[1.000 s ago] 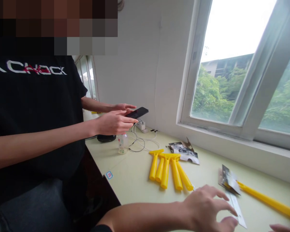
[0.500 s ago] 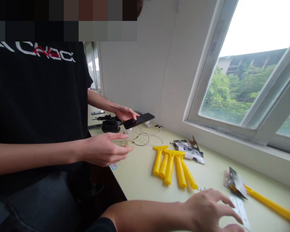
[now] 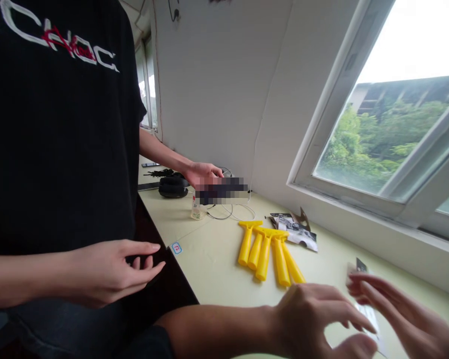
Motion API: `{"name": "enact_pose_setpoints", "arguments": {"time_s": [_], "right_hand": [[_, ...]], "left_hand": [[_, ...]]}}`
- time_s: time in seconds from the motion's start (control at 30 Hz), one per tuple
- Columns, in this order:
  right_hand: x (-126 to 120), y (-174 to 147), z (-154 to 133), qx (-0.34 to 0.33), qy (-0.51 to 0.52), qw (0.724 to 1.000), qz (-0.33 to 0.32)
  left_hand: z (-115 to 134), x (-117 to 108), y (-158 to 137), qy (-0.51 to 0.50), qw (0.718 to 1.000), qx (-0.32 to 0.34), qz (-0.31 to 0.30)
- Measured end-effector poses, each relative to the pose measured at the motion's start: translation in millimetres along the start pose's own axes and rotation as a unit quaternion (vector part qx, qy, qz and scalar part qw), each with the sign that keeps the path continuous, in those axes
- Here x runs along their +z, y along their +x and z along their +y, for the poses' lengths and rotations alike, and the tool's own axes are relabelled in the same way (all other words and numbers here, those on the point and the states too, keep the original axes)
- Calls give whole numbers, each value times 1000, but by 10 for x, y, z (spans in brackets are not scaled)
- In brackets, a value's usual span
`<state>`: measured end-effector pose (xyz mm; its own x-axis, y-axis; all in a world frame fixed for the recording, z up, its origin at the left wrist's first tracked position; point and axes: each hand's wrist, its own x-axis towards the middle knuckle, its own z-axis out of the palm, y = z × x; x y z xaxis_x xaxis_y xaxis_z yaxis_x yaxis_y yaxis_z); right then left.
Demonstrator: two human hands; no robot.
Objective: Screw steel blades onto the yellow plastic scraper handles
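My left hand [image 3: 322,319] reaches in from the bottom with its fingers apart and nothing in them. From the right edge comes my right hand [image 3: 407,314], fingers stretched out and slightly blurred. Between the two hands a pale flat strip [image 3: 368,316] lies on the table. Just behind my right fingertips sits a dark card package [image 3: 361,265], mostly covered by the hand; contact with it is unclear. Several yellow T-shaped scraper handles [image 3: 262,257] lie in a row beyond my left hand.
A co-worker in a black shirt [image 3: 60,149] stands at left, one hand [image 3: 108,271] empty, the other holding a dark flat device [image 3: 224,189]. Behind the handles lies torn packaging [image 3: 295,232]. A clear cup [image 3: 197,208], headphones [image 3: 172,187] and cables stand farther back.
My right hand has come into view at the right, covering the package and yellow rod there. The co-worker's nearer hand has moved left and down, away from the device.
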<state>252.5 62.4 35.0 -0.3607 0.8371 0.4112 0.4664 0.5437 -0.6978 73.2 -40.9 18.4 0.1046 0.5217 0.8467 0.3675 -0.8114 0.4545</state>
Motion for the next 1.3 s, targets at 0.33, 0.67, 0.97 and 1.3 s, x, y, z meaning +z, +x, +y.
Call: {"name": "enact_pose_setpoints", "arguments": {"time_s": [0.33, 0.67, 0.97, 1.3], "right_hand": [[1651, 732, -1316, 126, 175, 964, -155], [1258, 138, -919, 60, 72, 982, -163], [267, -1019, -218, 11, -115, 991, -60], [-281, -1263, 338, 27, -204, 979, -12]], "left_hand": [[133, -1808, -499, 158, 910, -195, 329], [-286, -2108, -555, 396, 876, -260, 92], [-474, -2122, -32, 267, 914, -303, 38], [-554, -1898, 8, 206, 912, -349, 58]]}}
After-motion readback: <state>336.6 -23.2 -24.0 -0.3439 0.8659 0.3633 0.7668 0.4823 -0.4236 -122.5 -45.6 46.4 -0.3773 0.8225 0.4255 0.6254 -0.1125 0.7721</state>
